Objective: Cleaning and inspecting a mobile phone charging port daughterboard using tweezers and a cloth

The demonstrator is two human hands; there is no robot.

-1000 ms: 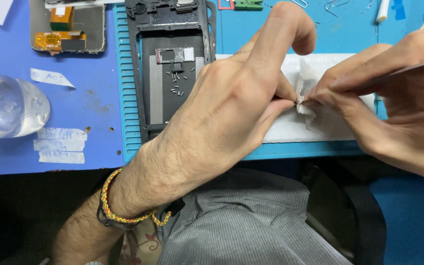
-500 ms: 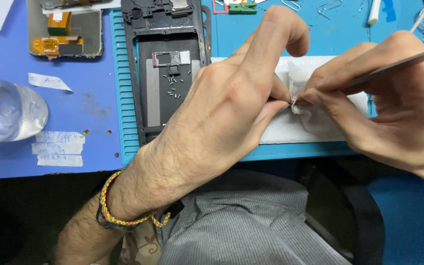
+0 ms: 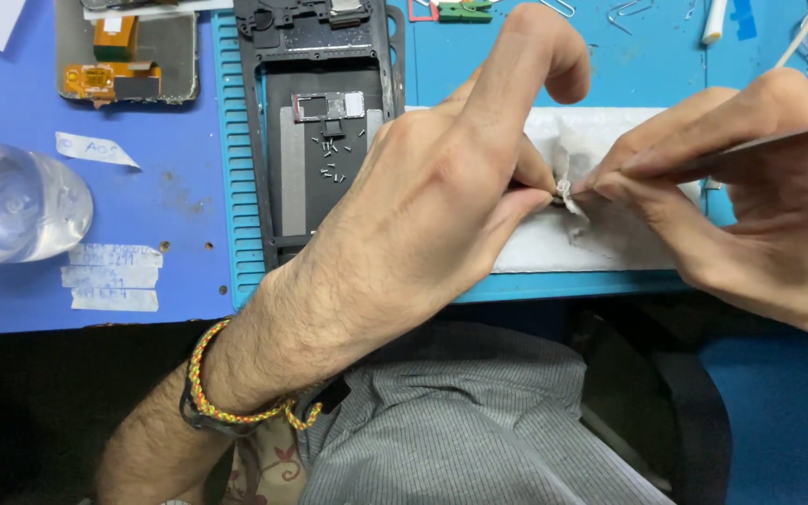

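Bare forearms, braided yellow-red wristband (image 3: 206,374) beside black strap, grey checked shirt (image 3: 479,421)

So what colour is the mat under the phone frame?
Teal mat, seen in the head view.

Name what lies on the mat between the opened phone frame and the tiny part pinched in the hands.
In the head view, the left hand covers most of that stretch from the phone frame to the tiny part; a white tissue lies beneath.
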